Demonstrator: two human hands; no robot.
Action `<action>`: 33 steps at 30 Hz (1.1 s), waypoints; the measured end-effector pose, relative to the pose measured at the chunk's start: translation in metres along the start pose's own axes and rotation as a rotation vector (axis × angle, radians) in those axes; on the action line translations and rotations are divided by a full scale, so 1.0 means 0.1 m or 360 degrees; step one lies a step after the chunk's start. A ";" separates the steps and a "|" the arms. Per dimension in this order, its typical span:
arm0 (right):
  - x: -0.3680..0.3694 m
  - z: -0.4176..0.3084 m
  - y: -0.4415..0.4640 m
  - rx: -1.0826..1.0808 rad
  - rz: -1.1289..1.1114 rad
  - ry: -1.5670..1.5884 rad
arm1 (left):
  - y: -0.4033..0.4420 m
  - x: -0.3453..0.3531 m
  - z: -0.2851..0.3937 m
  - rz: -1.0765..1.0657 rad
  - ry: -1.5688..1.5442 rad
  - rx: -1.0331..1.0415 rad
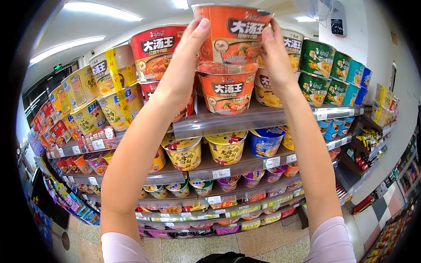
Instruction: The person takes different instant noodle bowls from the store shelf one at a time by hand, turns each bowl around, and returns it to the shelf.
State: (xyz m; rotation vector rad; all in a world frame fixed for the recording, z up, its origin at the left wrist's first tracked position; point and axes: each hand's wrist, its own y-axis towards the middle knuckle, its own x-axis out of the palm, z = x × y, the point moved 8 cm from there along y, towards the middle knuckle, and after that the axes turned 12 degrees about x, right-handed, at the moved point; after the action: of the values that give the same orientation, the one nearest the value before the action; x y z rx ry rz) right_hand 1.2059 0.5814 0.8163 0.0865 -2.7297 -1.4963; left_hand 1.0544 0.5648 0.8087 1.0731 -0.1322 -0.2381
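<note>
Between my two hands is an orange noodle bucket [237,35], upright, just above another orange bucket [227,90] that stands on the top shelf [237,123]. My left hand [193,48] is pressed against its left side, the thumb toward the front. On the right side my right hand [274,50] grips it with fingers partly hidden behind. Whether its base touches the lower bucket, I cannot tell. A red bucket [158,52] stands stacked at the left, and green buckets [318,57] stand at the right.
Lower shelves hold yellow buckets [226,148], a blue bucket [266,142] and several smaller cups. Yellow buckets [81,87] are stacked at the far left. A fan [312,8] hangs at the upper right. Tiled floor [258,243] shows below.
</note>
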 end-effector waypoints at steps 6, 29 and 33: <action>-0.02 -0.43 -0.41 0.0104 0.0041 0.0015 | -0.27 -0.06 0.44 0.0005 0.0334 0.0523; 0.25 0.74 -3.12 0.1288 0.0490 0.0747 | -3.01 0.11 -0.50 0.0677 -0.0476 -0.0541; 0.33 0.81 -3.18 0.1442 0.0433 0.0965 | -3.16 0.10 -0.59 0.0783 -0.0541 -0.0631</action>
State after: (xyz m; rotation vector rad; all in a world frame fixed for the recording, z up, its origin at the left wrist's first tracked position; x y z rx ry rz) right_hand 1.1802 0.4772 0.5042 0.1433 -2.4990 -0.0534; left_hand 1.0363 0.4684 0.5026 0.5736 -0.6202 0.0043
